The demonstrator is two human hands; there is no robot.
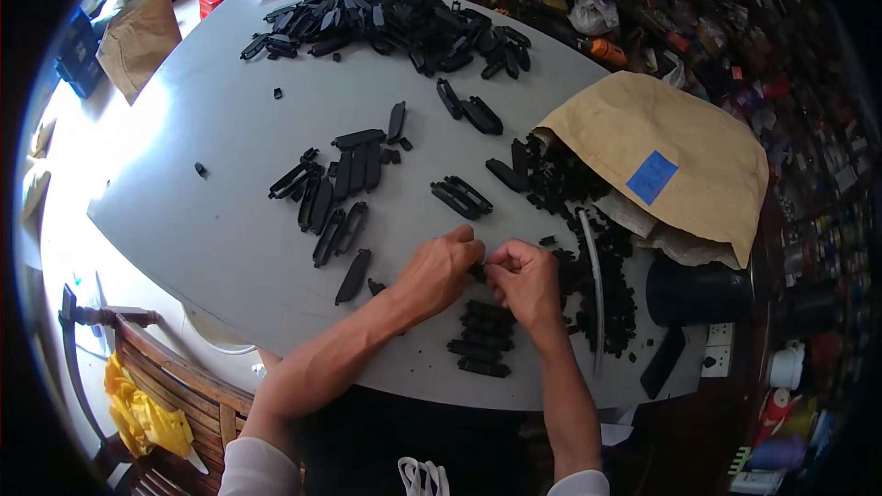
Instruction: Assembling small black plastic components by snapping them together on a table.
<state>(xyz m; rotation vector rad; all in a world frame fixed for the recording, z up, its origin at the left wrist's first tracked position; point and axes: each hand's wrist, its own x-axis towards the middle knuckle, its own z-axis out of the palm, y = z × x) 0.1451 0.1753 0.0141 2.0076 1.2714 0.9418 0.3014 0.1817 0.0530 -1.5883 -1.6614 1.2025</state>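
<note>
My left hand and my right hand meet over the near part of the table, fingertips almost touching. Both are closed in a pinch around a small black plastic part, mostly hidden by the fingers. Just below them, a stack of long black plastic pieces lies side by side in a row. Beyond the hands rest a few black oblong frames. To the left, more long black covers lie in a loose group.
A big heap of black plastic pieces covers the far end of the white table. On the right, a paper sack spills tiny black parts, with a pale strip across them. A dark phone-like slab lies near the edge.
</note>
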